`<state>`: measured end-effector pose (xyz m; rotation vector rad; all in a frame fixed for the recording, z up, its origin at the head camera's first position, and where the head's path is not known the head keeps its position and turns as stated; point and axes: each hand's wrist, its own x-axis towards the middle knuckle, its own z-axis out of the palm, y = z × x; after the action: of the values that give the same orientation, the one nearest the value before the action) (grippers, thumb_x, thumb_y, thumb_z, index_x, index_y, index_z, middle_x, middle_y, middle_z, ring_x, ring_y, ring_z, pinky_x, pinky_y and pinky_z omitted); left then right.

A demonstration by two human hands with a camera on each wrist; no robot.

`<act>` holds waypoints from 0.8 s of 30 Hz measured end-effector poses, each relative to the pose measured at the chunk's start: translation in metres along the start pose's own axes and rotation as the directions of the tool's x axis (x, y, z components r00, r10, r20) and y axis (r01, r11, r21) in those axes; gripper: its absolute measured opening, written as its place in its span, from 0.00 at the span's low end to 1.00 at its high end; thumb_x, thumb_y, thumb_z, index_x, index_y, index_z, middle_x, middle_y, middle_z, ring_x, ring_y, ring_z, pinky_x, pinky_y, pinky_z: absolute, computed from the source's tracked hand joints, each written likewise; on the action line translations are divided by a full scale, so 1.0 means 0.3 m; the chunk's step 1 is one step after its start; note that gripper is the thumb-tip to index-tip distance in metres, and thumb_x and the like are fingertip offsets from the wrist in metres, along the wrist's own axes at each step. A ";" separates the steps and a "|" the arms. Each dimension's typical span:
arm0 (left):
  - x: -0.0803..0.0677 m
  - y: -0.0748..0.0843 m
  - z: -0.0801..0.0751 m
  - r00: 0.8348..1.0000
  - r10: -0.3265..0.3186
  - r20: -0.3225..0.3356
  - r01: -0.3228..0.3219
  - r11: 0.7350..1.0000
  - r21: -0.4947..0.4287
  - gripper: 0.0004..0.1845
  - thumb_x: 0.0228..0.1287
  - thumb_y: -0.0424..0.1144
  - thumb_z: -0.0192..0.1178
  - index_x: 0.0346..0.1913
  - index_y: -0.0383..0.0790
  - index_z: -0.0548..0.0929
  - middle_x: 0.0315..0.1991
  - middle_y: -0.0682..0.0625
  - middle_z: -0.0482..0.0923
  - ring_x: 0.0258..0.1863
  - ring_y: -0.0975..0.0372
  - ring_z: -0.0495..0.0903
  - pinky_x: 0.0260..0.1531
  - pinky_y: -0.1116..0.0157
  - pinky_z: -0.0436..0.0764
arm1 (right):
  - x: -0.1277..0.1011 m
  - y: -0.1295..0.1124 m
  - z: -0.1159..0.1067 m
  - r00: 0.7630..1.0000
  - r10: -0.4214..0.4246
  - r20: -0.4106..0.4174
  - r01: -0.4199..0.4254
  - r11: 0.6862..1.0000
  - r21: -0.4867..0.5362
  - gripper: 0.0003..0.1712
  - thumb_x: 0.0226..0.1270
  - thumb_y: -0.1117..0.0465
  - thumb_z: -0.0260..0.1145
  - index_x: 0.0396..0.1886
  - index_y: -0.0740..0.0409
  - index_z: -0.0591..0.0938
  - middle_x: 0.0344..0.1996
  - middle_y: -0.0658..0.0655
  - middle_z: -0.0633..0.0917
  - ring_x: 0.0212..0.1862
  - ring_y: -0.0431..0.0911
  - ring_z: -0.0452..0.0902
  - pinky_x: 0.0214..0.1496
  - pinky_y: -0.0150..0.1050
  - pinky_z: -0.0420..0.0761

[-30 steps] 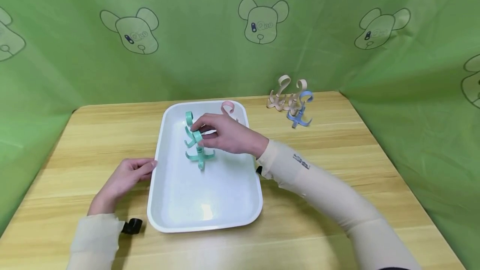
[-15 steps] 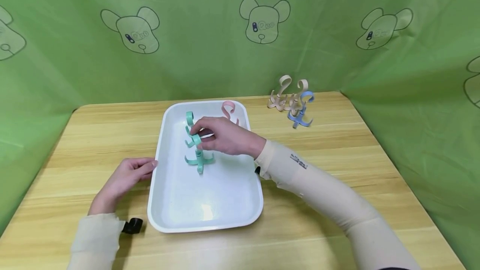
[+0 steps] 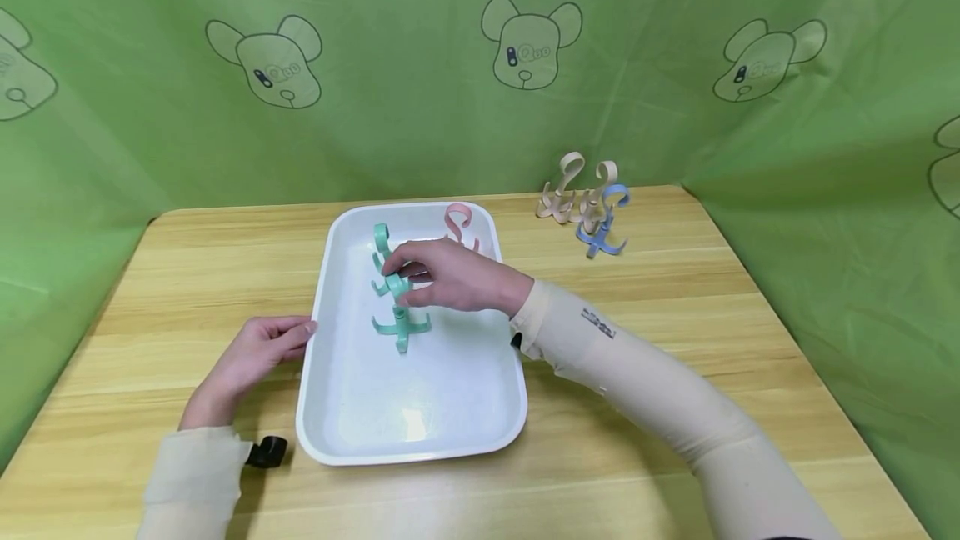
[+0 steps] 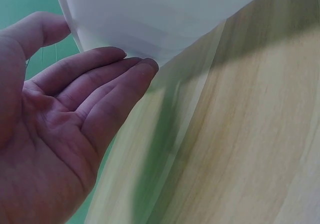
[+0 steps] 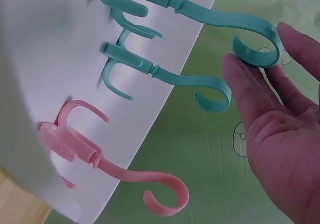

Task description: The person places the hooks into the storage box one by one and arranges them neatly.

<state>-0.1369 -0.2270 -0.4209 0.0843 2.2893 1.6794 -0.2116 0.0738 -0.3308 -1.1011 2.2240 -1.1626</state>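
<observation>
In the tray [image 3: 360,407], three hooks [image 5: 167,77]

Six hook hangers [image 3: 401,328], one tray [image 3: 465,382]

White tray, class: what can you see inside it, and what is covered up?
The white tray holds a front green hook, a rear green hook and a pink hook. In the head view, the right hand hides parts of the last two.
</observation>
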 end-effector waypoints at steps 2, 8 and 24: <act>-0.003 0.000 -0.001 1.000 -0.005 -0.003 0.005 1.000 -0.002 0.28 0.75 0.46 0.55 0.61 0.21 0.74 0.57 0.32 0.76 0.50 0.51 0.82 0.53 0.61 0.79 | -0.001 -0.001 -0.002 1.000 -0.007 0.006 0.007 1.000 -0.003 0.21 0.64 0.69 0.70 0.55 0.67 0.78 0.49 0.54 0.80 0.56 0.43 0.76 0.60 0.31 0.73; -0.014 -0.001 -0.007 1.000 -0.022 -0.013 0.022 1.000 -0.020 0.28 0.75 0.46 0.55 0.61 0.22 0.74 0.57 0.33 0.76 0.49 0.53 0.83 0.51 0.62 0.79 | -0.005 -0.010 -0.018 1.000 -0.015 -0.021 0.014 0.999 -0.038 0.21 0.65 0.67 0.70 0.57 0.67 0.78 0.52 0.57 0.81 0.57 0.43 0.75 0.61 0.32 0.72; 0.001 -0.003 0.001 1.000 -0.004 -0.005 0.004 1.000 -0.020 0.26 0.75 0.46 0.55 0.59 0.22 0.75 0.55 0.32 0.78 0.47 0.53 0.84 0.49 0.64 0.81 | -0.100 0.012 -0.115 0.982 -0.032 -0.187 0.039 0.999 0.034 0.16 0.65 0.68 0.69 0.52 0.64 0.80 0.50 0.57 0.79 0.53 0.46 0.77 0.59 0.43 0.77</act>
<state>-0.1370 -0.2271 -0.4218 0.0713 2.2744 1.7015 -0.2170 0.1163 -0.3143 -1.0596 2.3191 -1.3682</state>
